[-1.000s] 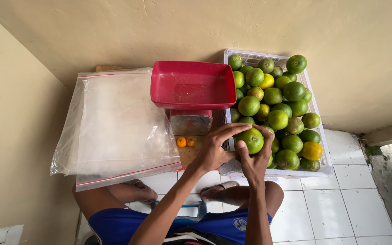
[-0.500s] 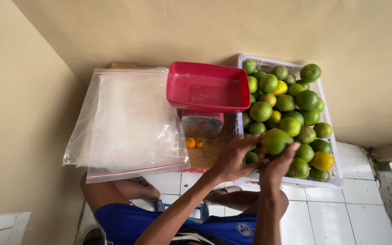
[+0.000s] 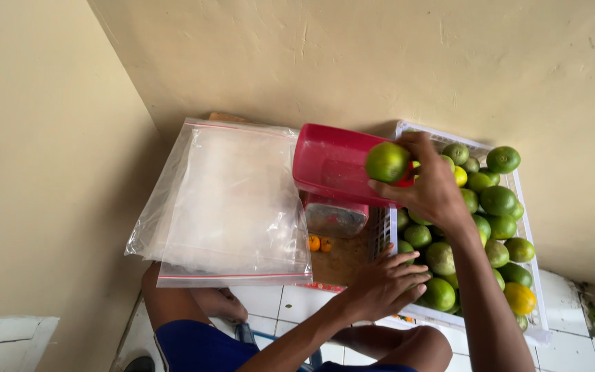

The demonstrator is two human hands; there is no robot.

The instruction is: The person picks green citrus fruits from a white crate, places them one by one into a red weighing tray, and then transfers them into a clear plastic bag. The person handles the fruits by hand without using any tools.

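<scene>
While the person crouches over the tiled floor [image 3: 270, 313], the scene reads from left to right as follows. At far left lies a stack of clear plastic bags [image 3: 225, 200] with red seal strips, flat and untouched. Just right of it stands a red scale pan [image 3: 328, 162] on its grey scale body [image 3: 335, 217], and below these two small orange fruits [image 3: 319, 243] rest on a wooden board [image 3: 342, 262]. The left hand [image 3: 383, 286] lies low at the near edge of the white basket [image 3: 528, 324], its fingers loosely spread over the green fruit there and clamped on nothing. The right hand [image 3: 435, 189] is raised, its fingers closed around a green citrus fruit [image 3: 388, 162] held at the right rim of the pan, above it and not yet resting inside. The basket, at far right against the wall [image 3: 380, 55], is filled with green citrus fruits [image 3: 497, 200] and a few yellow ones.

Compared with a second ago, when both hands met over one fruit at the basket's near corner, the right hand has carried that fruit up and leftward to the pan, while the left hand has stayed by the basket. The pan appears empty, so this fruit, judged from its position, is the first to reach the scale.
</scene>
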